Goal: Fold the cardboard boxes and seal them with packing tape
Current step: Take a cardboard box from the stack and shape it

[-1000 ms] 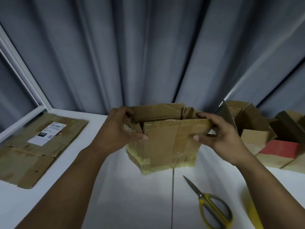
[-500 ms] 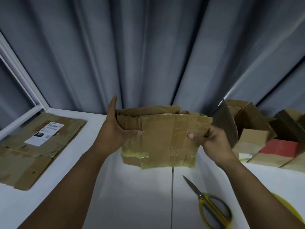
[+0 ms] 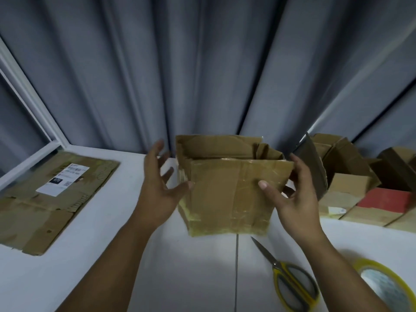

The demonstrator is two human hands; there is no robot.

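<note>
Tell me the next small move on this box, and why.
Probably set the left hand on the cardboard box's left wall to steady it. That hand is open, fingers spread beside the box, while only the right hand pinches its right edge. The top flaps stand open, and the tape roll lies on the table.

Tape roll is cut off at the right edge.
</note>
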